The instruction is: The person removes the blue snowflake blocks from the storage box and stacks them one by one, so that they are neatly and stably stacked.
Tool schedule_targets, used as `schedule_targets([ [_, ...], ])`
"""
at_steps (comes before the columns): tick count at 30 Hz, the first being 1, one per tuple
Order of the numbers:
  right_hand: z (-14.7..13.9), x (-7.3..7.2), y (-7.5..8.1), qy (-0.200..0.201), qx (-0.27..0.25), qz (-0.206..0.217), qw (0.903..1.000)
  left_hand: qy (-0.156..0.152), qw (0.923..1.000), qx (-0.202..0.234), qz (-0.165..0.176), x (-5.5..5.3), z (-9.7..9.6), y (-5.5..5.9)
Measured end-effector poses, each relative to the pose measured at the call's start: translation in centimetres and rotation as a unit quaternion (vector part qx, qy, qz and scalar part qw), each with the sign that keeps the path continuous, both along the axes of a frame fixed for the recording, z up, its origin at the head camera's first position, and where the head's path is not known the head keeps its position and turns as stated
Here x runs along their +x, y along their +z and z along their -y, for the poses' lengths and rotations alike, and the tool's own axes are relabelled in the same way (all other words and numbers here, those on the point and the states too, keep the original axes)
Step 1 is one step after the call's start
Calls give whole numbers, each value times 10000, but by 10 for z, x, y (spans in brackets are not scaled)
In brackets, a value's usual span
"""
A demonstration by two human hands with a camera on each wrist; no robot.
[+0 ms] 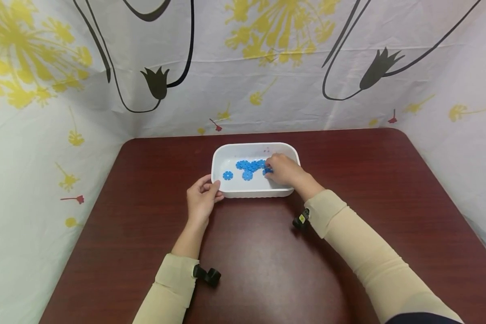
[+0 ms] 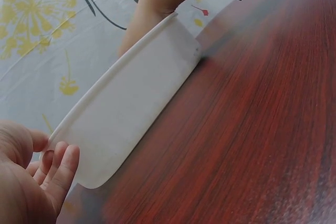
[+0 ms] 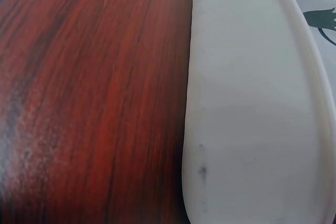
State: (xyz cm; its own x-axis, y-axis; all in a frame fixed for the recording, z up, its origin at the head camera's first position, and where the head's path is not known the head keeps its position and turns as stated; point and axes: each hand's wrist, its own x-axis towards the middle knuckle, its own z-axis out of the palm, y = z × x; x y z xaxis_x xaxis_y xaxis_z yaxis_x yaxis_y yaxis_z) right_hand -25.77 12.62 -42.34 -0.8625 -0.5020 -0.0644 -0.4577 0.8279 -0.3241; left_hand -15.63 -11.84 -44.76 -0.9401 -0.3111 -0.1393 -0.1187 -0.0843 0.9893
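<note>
A white plastic tray [image 1: 257,193] with rounded corners stands on the table. Several blue snowflake building discs [image 1: 248,174] lie inside, mostly bunched near the middle, while one blue disc [image 1: 227,175] sits apart on the left. My left hand [image 1: 201,200] pinches the front left corner of the tray, thumb over the rim [image 2: 86,100] and fingers against the outer wall. Reaching over the front right rim, my right hand [image 1: 284,170] has its thumb and fingertips around a blue disc at the right of the bunch, partly hidden by the fingers. The right wrist view has only the tray's outer wall [image 3: 252,103].
The dark red wooden table [image 1: 243,252] extends around the tray on all sides. A white cloth [image 1: 243,99] printed with yellow and dark flowers hangs behind the table and at both sides. Small black cameras [image 1: 213,277] are strapped at both sleeves.
</note>
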Motion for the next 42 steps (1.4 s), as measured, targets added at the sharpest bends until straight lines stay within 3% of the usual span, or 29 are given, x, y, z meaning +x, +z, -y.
schedule_targets([
  [6, 0, 0, 1, 105, 94, 260, 9996, -28, 10000, 4, 50, 0, 0, 0],
  [15, -1, -2, 1, 272, -297, 474, 9981, 0, 10000, 46, 45, 1, 0, 1],
  [30, -4, -5, -2, 289, -758, 518, 9954, -21, 10000, 9, 21, 1, -1, 0],
  [34, -6, -5, -1, 477, -663, 604, 9948, -27, 10000, 3, 33, 0, -1, 0],
  [42, -4, -1, 0, 869, -407, 355, 9947, 1, 10000, 46, 1, 1, -1, 0],
])
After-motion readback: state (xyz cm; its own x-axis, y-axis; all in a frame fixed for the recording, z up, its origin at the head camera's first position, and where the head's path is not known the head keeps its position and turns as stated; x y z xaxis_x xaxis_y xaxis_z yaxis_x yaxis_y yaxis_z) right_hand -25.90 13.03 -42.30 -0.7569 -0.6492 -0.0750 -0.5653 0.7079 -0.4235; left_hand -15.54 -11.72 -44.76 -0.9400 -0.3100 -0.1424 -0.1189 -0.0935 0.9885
